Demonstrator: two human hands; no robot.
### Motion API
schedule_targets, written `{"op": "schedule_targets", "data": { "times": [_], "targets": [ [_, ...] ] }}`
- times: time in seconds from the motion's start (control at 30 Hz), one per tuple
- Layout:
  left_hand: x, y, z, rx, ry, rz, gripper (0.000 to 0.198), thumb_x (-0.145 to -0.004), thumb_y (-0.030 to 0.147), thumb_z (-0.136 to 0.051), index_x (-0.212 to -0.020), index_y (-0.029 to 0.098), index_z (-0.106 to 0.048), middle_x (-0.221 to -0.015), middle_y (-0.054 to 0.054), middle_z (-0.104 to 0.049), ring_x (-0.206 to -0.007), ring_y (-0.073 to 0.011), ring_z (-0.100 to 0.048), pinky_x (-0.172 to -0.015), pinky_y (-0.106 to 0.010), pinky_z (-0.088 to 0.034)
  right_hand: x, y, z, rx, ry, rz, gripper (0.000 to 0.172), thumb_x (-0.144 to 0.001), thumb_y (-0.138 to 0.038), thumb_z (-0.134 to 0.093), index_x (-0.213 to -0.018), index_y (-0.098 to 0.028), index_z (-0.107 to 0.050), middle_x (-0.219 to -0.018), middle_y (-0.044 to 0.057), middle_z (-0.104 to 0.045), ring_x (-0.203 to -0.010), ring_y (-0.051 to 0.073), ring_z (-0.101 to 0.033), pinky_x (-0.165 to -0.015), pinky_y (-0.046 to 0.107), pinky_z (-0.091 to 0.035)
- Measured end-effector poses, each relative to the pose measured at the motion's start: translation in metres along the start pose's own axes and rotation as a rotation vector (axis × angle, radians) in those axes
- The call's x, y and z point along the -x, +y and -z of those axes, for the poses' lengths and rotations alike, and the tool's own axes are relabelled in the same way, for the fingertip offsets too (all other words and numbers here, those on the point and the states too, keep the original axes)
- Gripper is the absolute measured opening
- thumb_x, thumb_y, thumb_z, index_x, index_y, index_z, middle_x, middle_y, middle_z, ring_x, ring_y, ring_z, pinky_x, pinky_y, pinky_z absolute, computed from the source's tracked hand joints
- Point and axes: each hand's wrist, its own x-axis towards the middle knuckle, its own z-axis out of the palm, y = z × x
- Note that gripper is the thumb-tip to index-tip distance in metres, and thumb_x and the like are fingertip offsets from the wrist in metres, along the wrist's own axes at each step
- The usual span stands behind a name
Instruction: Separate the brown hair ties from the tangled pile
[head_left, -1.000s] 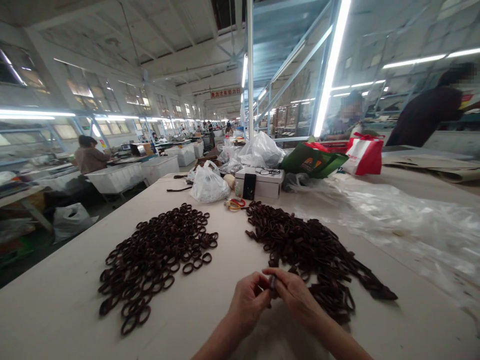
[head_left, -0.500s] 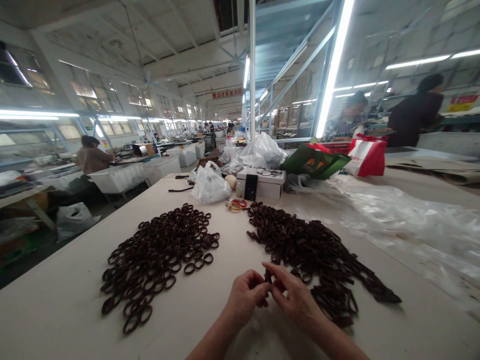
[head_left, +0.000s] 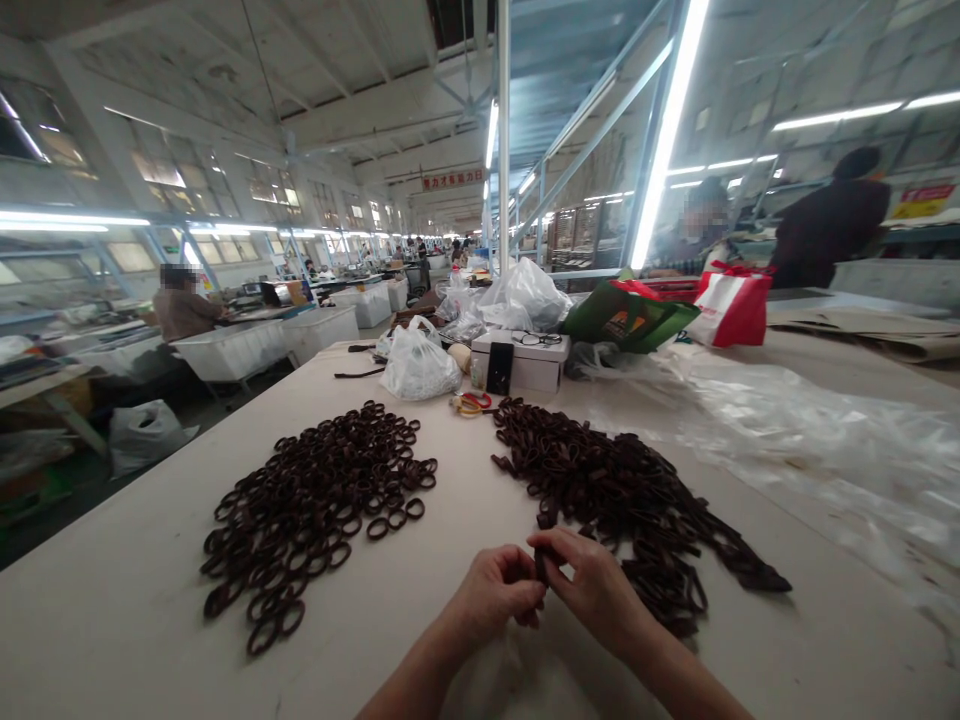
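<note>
My left hand [head_left: 499, 588] and my right hand [head_left: 581, 575] meet low in the middle of the head view, both closed on one small dark brown loop [head_left: 541, 568]. Fingers cover most of it. To the left, a pile of round dark brown loops [head_left: 322, 510] is spread over the pale table [head_left: 360, 640]. Flatter dark brown loops [head_left: 622, 480] form another pile at the right, its near part just beyond my right hand. Scissors with red and yellow handles [head_left: 472, 403] lie between the far ends of the piles.
A white box [head_left: 532, 365] carries glasses and has a dark phone [head_left: 500, 368] against it. Plastic bags [head_left: 421, 365], a green bag [head_left: 626, 318] and a red-white bag [head_left: 733, 308] stand behind. Clear plastic sheeting [head_left: 810, 410] covers the right side. Co-workers sit and stand farther off.
My fingers have shifted slightly around the loop, and the right fingertips are now bent closer over it. The piles look the same; the view has moved a little.
</note>
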Motion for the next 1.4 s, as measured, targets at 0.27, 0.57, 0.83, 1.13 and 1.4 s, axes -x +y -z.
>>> {"op": "schedule_targets", "data": {
  "times": [0.27,0.57,0.83,1.13,1.4],
  "targets": [
    [-0.003,0.003,0.008,-0.120,0.149,-0.009,0.013,-0.059,0.025,-0.058,-0.067,0.016,-0.054,-0.049,0.005,-0.051,-0.036,-0.0066,-0.041,-0.036,-0.018,-0.031,-0.003,-0.013,0.010,-0.023,-0.081,-0.197,0.008,-0.076,-0.020,-0.051,-0.073,-0.017,-0.058,-0.066,0.000,-0.056,-0.063,0.014,-0.051,-0.059,0.024,-0.035],
    [-0.005,-0.003,0.022,-0.231,0.249,-0.136,0.010,-0.064,0.021,-0.057,-0.071,0.015,-0.060,-0.056,0.003,-0.057,-0.052,-0.0097,-0.050,-0.052,-0.021,-0.037,-0.003,-0.021,0.012,-0.290,-0.176,0.009,0.006,-0.078,-0.015,-0.050,-0.075,-0.017,-0.055,-0.081,0.001,-0.055,-0.075,0.013,-0.053,-0.068,0.023,-0.042],
    [0.007,0.004,0.004,-0.386,0.181,-0.184,0.006,-0.075,0.023,-0.053,-0.078,0.018,-0.051,-0.060,0.003,-0.059,-0.055,-0.0118,-0.057,-0.053,-0.021,-0.040,-0.001,-0.016,-0.003,0.021,-0.013,-0.099,0.004,-0.074,-0.018,-0.049,-0.072,-0.019,-0.047,-0.064,-0.002,-0.050,-0.058,0.011,-0.045,-0.056,0.023,-0.032],
    [0.005,0.004,-0.006,-0.857,0.419,-0.288,0.003,-0.079,0.019,-0.049,-0.080,0.022,-0.047,-0.059,0.005,-0.048,-0.054,-0.0124,-0.050,-0.055,-0.023,-0.033,-0.005,-0.019,-0.003,0.145,0.052,-0.295,0.019,-0.073,-0.016,-0.049,-0.084,-0.018,-0.064,-0.070,0.001,-0.063,-0.064,0.014,-0.053,-0.061,0.024,-0.033],
    [0.002,0.009,0.002,-0.789,0.440,-0.267,0.008,-0.078,0.015,-0.049,-0.081,0.022,-0.046,-0.057,0.006,-0.049,-0.050,-0.0110,-0.051,-0.054,-0.022,-0.036,-0.005,-0.015,-0.002,-0.141,0.032,-0.257,0.013,-0.072,-0.022,-0.048,-0.080,-0.018,-0.057,-0.065,-0.002,-0.058,-0.060,0.013,-0.051,-0.060,0.024,-0.037]
  ]
}}
